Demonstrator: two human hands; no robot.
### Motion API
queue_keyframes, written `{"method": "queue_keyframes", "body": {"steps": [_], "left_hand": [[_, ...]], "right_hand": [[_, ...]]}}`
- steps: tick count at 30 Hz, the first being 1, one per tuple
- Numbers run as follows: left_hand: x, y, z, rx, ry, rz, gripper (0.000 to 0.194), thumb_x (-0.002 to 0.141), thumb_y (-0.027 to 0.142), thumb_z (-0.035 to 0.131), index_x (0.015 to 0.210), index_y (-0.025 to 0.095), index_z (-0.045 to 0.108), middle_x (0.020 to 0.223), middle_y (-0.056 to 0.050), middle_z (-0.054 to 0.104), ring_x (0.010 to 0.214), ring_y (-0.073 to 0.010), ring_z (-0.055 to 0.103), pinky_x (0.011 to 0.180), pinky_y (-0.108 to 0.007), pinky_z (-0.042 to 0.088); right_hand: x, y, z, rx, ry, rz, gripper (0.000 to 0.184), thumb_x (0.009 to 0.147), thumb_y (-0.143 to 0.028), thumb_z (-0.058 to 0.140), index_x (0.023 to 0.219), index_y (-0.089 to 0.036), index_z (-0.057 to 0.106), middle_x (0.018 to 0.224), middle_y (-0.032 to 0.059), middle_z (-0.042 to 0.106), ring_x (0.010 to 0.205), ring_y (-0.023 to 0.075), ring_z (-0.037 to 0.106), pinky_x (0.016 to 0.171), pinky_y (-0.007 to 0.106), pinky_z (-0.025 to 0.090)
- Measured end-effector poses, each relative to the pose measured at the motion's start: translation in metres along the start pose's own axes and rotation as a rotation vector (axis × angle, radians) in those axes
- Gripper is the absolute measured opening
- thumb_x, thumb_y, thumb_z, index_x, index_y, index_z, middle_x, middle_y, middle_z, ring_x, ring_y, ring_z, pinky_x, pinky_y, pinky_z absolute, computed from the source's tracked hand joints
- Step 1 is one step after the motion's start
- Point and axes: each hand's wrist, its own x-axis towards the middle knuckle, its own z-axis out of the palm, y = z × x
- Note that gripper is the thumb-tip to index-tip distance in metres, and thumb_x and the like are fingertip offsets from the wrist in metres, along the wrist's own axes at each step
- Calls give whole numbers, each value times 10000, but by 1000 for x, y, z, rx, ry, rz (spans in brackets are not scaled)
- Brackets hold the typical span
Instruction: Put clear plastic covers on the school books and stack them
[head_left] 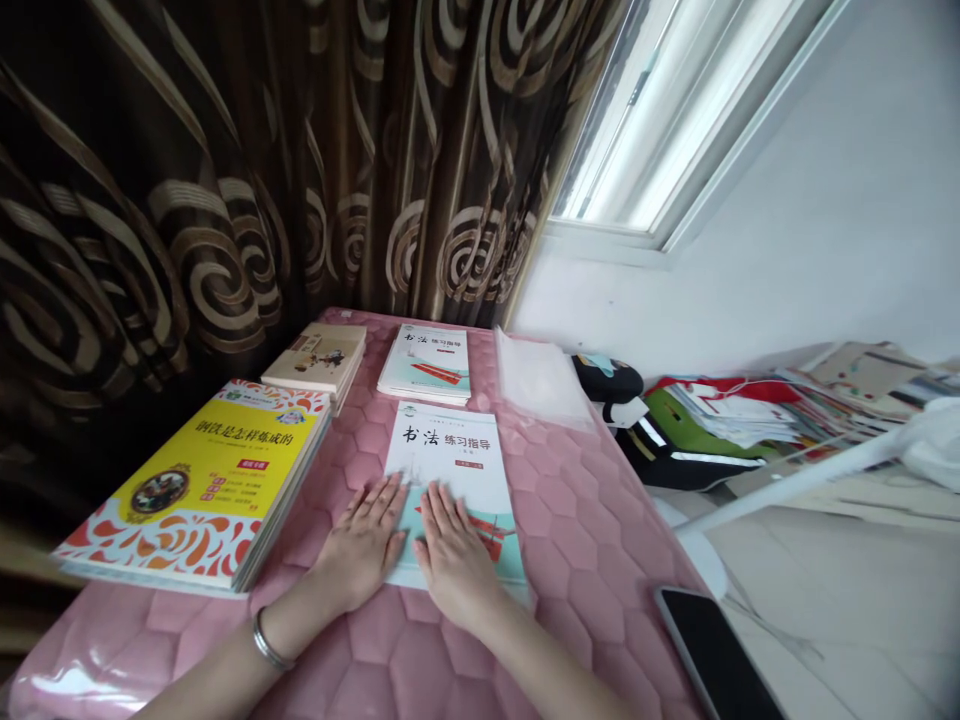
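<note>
A white and teal calligraphy workbook (480, 480) lies closed, cover up, on the pink quilted table cover (420, 650). My left hand (365, 540) rests flat at its left edge, fingers stretched out and partly over the cover. Palm down on the lower middle of the same cover is my right hand (454, 550), its fingers extended. Neither hand grips anything. Behind the workbook sits a small stack of similar workbooks (426, 360). To the left is a pile topped by a yellow book (217, 470) with a red and white patterned border.
A stack of tan books (319, 360) stands at the back left, near the dark patterned curtain (300, 150). Clear plastic sheeting (540, 380) lies at the back right. A phone (712, 650) rests by the right edge. Beyond are bags (675, 440) and piled papers (847, 400).
</note>
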Motion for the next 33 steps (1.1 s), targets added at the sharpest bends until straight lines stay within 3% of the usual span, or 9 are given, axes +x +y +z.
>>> {"method": "queue_keyframes", "body": {"steps": [5, 9, 14, 18, 21, 27, 33], "left_hand": [[0, -1, -3, 6, 0, 29, 572, 992, 429, 269, 1523, 221, 227, 1582, -24, 266, 1452, -176, 260, 1186, -380, 229], [0, 2, -6, 12, 85, 59, 547, 975, 363, 365, 1489, 181, 324, 1556, -65, 337, 1432, -207, 311, 1178, -417, 268], [-9, 13, -18, -55, 86, 193, 403, 931, 157, 424, 1308, 200, 559, 1441, -82, 518, 1356, -226, 442, 1140, -461, 357], [-18, 27, -25, -184, 27, 305, 426, 894, 281, 558, 1310, 190, 547, 1418, -114, 536, 1339, -247, 465, 1126, -485, 388], [-18, 33, -25, -246, -3, 334, 477, 846, 250, 618, 1312, 180, 538, 1413, -121, 540, 1330, -241, 475, 1137, -483, 376], [-16, 25, -25, -233, -1, 347, 481, 861, 260, 621, 1333, 236, 530, 1420, -82, 541, 1303, -229, 506, 1125, -476, 387], [-28, -6, -33, -242, 2, 321, 439, 858, 260, 635, 1294, 271, 582, 1415, -60, 548, 1336, -255, 468, 1114, -513, 388]], "right_hand": [[-27, 37, 4, -67, 28, 22, 590, 1012, -402, 222, 1513, -92, 249, 1582, 96, 151, 1474, 240, 140, 1200, 455, 214], [-43, 63, 9, -129, 91, 53, 561, 1014, -369, 233, 1509, -106, 269, 1577, 98, 201, 1469, 246, 168, 1184, 503, 243], [-48, 45, 0, -103, 52, 15, 569, 1008, -393, 273, 1496, -103, 312, 1571, 105, 240, 1467, 263, 176, 1180, 513, 258], [-51, 19, -5, -31, -9, -42, 717, 941, -498, 438, 1508, -89, 281, 1586, 127, 192, 1467, 293, 170, 1167, 476, 313], [-50, 9, -2, -22, -9, -55, 800, 884, -503, 546, 1503, -68, 287, 1580, 163, 195, 1458, 319, 192, 1173, 484, 301], [-50, 16, -2, 0, 20, -86, 744, 909, -459, 536, 1515, -116, 272, 1567, 159, 247, 1438, 308, 263, 1158, 481, 330], [-65, 40, -12, 65, -12, -89, 665, 952, -383, 486, 1535, -225, 209, 1578, 78, 238, 1451, 280, 225, 1167, 497, 312]]}}
